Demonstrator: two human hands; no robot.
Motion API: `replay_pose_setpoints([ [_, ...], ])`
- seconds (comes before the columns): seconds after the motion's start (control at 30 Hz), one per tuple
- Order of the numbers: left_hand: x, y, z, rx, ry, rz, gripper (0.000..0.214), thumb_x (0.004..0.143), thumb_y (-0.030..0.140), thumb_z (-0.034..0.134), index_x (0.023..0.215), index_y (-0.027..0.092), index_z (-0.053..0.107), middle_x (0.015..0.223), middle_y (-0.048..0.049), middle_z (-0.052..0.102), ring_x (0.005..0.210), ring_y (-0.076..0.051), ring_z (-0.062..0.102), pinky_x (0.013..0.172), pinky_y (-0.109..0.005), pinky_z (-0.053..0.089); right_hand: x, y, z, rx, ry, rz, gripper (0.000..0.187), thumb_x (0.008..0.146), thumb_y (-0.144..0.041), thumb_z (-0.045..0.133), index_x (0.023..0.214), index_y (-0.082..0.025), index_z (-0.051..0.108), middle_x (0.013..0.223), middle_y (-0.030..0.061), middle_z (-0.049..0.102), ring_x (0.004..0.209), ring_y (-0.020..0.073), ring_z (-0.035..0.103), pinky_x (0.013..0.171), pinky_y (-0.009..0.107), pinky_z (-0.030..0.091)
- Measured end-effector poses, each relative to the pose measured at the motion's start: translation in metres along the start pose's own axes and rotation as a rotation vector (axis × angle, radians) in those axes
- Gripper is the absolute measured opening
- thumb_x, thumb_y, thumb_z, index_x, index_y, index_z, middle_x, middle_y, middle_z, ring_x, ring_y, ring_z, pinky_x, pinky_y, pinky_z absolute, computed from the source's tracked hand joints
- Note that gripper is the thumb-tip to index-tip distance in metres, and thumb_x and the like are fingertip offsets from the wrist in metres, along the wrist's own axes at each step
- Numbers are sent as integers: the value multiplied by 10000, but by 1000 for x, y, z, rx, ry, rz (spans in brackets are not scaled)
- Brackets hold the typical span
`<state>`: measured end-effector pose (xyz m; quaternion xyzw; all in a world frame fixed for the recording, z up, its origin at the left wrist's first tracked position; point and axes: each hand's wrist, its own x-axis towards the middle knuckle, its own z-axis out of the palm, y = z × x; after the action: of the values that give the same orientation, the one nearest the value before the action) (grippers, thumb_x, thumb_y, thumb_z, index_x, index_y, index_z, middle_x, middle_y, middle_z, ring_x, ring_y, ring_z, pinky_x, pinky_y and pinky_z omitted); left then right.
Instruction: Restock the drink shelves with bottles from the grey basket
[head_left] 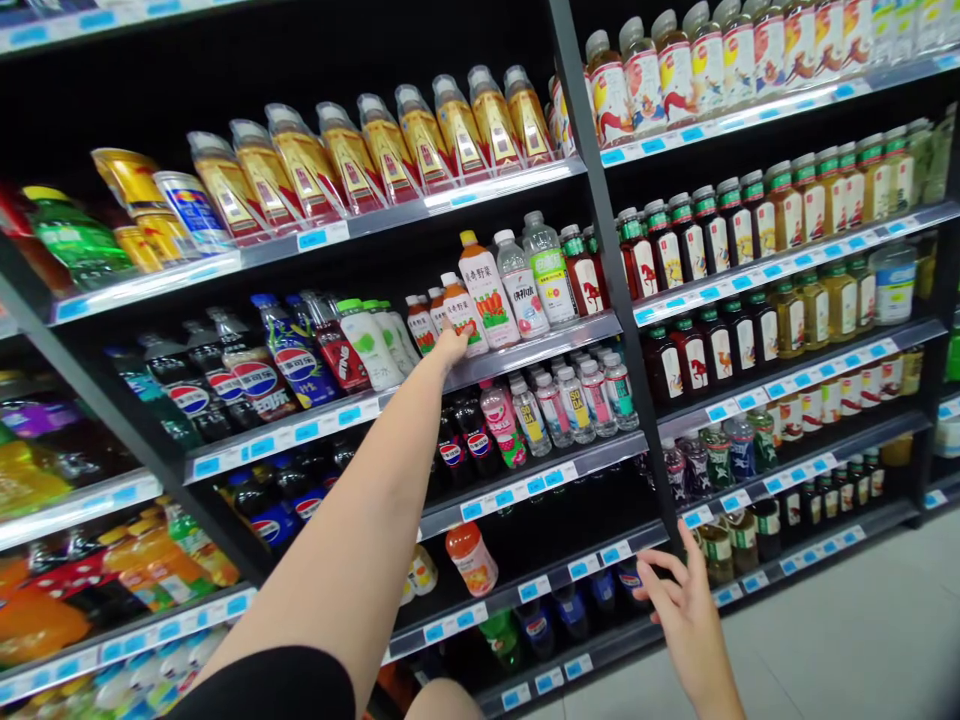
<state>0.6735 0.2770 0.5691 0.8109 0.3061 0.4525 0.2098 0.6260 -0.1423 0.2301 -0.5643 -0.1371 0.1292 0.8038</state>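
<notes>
1. Bottle [455, 303] with a white cap and a pale label is standing on a shelf [540, 350], in a row of drinks.
2. The left hand [451, 347] is touching this bottle low down. A fingertip is showing on the front of the label. The rest of the grip is hiding from view, so I cannot tell how tightly the hand is closing, or if it is holding the bottle at all.
3. The right hand [684, 610] is hanging low, well apart from the bottle. Its fingers are spreading loosely, and it is holding nothing.
4. A taller bottle with an orange cap [484, 290] is standing just to the right. A clear bottle with a white cap [523, 290] is standing past that one. More little bottles [421, 325] are standing just to the left, and white bottles with green tops [369, 345] are sitting farther left.
5. The step in hand is looking like getting a hold on the bottle at the shelf.
6. The next move, I think, is calling for a snug grip and a gentle touch, because the other bottles are standing so close that a bump could tip one.
</notes>
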Motion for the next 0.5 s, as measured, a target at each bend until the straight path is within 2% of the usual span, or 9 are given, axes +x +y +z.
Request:
replay_pose_setpoints([
  [0.13, -1, -3, -6, 145, -35, -33, 347, 875, 260, 676, 1159, 69, 617, 1230, -260, 653, 1205, -335, 606, 1064, -426, 405, 1, 2, -3, -26, -8, 23, 943, 799, -648, 683, 1554, -307, 232, 1119, 60, 653, 746, 199, 682, 589, 267, 472],
  [0.33, -14, -1, -4, 302, -35, -56, 355, 921, 363, 574, 1152, 98, 624, 1236, -255, 644, 1210, -379, 589, 1037, -489, 424, 3, 3, -5, -60, -38, 31, 871, 821, -649, 657, 1526, -303, 280, 1140, 53, 644, 759, 186, 683, 610, 260, 481],
  [0.43, -24, 8, -3, 336, 53, -2, 444, 915, 357, 572, 1279, 103, 557, 1383, -251, 535, 1281, -367, 526, 1079, -489, 394, 2, 3, -5, -82, -63, 29, 847, 832, -646, 647, 1518, -299, 289, 1151, 54, 640, 788, 192, 689, 634, 262, 494],
  [0.5, -40, 17, -6, 326, 235, 126, 543, 913, 338, 563, 1393, 103, 463, 1495, -239, 403, 1364, -347, 433, 1138, -475, 336, 2, 5, -5, -100, -92, 23, 825, 841, -645, 636, 1508, -285, 308, 1139, 57, 646, 801, 197, 691, 646, 264, 499],
])
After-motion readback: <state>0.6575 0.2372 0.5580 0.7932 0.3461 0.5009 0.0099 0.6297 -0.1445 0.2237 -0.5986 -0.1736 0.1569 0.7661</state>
